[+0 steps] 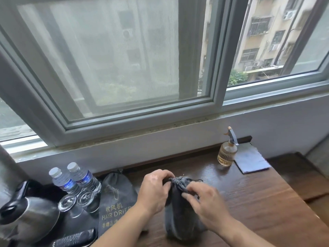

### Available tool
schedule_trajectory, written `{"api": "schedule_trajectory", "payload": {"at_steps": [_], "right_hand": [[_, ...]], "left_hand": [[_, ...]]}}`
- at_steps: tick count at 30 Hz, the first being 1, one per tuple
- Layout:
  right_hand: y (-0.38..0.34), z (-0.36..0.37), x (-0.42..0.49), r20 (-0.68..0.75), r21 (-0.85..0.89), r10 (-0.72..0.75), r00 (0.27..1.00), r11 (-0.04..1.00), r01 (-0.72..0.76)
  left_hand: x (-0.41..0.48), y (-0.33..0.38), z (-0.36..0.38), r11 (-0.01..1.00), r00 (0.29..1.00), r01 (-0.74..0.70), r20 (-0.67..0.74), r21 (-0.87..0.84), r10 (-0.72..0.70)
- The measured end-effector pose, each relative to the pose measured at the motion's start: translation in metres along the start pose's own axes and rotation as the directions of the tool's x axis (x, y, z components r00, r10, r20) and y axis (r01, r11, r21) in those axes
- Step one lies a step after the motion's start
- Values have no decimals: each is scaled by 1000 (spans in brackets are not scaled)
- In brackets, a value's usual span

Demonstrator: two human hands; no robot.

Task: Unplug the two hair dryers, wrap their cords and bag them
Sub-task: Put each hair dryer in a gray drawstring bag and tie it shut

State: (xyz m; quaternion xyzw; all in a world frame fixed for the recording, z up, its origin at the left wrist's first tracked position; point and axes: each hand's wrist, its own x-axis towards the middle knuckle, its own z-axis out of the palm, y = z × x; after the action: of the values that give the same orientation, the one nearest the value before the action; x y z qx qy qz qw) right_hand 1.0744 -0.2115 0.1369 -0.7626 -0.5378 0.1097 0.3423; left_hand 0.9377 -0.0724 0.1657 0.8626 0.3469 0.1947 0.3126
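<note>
fingers of left hand point(156, 189) and right hand point(207, 205) pinch the cinched neck of a grey cloth drawstring bag point(175, 220); neighbouring dark grey pouch point(115, 198) reads "吹风机 hair drier".

Dark wooden desk point(249, 202), set against the wall under the window. Bears a grey drawstring bag point(178, 211) upright near the front middle. Just left of it, a second bag point(115, 198) printed HAIR DRIER, lying flat. Further left, two water bottles point(63, 180), two clear glasses point(67, 203), a steel kettle point(30, 211), a remote point(74, 239). At the back right, a glass spray bottle point(227, 152) just beside a pale cloth point(251, 160).
</note>
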Motion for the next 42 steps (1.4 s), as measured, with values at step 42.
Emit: {"api": "schedule_trajectory", "payload": {"at_steps": [42], "right_hand": [[19,-37,-24,100,330,203,974,917,-225]], "left_hand": [[-36,-10,-15,988,984,132,128,-79,-122]]}}
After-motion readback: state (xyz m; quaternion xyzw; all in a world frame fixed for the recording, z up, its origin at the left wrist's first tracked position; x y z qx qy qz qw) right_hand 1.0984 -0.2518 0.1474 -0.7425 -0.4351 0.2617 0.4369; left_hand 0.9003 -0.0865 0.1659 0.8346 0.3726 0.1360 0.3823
